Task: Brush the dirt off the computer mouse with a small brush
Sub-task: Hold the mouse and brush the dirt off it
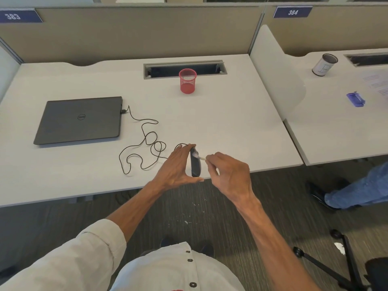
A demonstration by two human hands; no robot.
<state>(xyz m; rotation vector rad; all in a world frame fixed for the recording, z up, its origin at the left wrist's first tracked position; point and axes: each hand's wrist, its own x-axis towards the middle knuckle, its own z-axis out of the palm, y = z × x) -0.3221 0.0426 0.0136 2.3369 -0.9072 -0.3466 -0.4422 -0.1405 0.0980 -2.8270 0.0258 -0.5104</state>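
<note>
Holding mouse [195, 164] on edge above desk's [231, 127] near rim: L hand [178, 166], fingers and thumb clamped round it. R hand [227, 175] pinches small brush [202, 158], bristles touching mouse top.

White desk [231, 122] bears closed laptop [79, 120], red mesh cup [187, 81], looping cable [119, 158]
</note>
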